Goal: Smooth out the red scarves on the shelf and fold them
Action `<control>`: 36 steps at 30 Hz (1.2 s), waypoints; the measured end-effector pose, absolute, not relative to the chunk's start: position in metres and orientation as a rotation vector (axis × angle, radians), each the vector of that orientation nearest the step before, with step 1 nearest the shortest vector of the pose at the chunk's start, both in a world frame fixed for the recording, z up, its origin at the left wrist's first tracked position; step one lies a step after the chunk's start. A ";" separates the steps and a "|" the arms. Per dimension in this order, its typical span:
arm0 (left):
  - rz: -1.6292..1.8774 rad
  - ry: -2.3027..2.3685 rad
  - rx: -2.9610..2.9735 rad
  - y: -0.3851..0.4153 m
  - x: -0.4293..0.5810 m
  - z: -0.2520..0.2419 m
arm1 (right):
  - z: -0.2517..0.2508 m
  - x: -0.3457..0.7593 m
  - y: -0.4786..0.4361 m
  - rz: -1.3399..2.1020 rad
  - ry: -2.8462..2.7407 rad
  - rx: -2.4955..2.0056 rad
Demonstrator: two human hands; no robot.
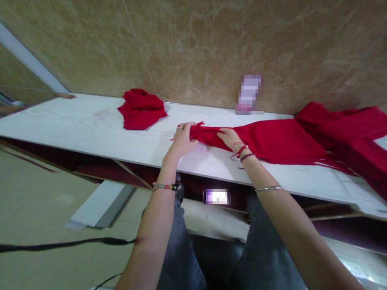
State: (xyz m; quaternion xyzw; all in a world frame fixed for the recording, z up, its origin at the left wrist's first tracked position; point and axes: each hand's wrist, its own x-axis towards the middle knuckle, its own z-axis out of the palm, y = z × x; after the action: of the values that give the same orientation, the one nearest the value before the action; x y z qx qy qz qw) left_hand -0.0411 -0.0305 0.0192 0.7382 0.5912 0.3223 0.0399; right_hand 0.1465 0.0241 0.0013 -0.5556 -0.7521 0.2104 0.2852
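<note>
A red fringed scarf stretches along the white tabletop, narrowing and bunching toward its left end. That fringed end is in my left hand, whose fingers curl over it while loose threads stick out past them. A little to the right, my right hand has its fingers drawn together on the narrowed part of the scarf; its fingertips are partly hidden. On the right the scarf meets a loose pile of red fabric, also with fringes.
A folded piece of red cloth lies at the back left of the white table. Behind stands a tan marbled wall, with a blurred-out item against it. Below the front edge is a lit, pixelated phone-like screen.
</note>
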 end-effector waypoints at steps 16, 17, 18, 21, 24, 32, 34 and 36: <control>0.815 2.252 2.072 -0.028 -0.012 0.005 | 0.001 0.146 0.021 0.516 -2.026 -1.505; 0.817 2.291 2.057 -0.027 -0.012 0.006 | 0.001 0.146 0.021 0.518 -2.019 -1.505; 0.813 2.335 2.037 -0.027 -0.012 0.006 | 0.001 0.146 0.021 0.527 -2.010 -1.503; 0.783 2.444 1.936 -0.024 -0.011 0.007 | 0.002 0.145 0.019 0.569 -1.981 -1.487; 0.764 2.483 1.819 -0.021 -0.011 0.007 | 0.004 0.145 0.017 0.587 -1.957 -1.474; 0.769 2.558 1.811 -0.019 -0.010 0.012 | 0.002 0.144 0.016 0.556 -1.963 -1.497; 0.791 2.579 1.791 -0.021 -0.014 0.016 | 0.001 0.144 0.016 0.540 -1.963 -1.506; 0.798 2.572 1.726 -0.022 -0.021 0.019 | 0.001 0.144 0.016 0.534 -1.965 -1.510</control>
State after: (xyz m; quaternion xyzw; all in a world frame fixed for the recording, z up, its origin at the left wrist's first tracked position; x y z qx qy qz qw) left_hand -0.0210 -0.0223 0.0186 0.5395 0.8037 0.2493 -0.0284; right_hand 0.1445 0.0159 0.0013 -0.5685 -0.7398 0.2009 0.2988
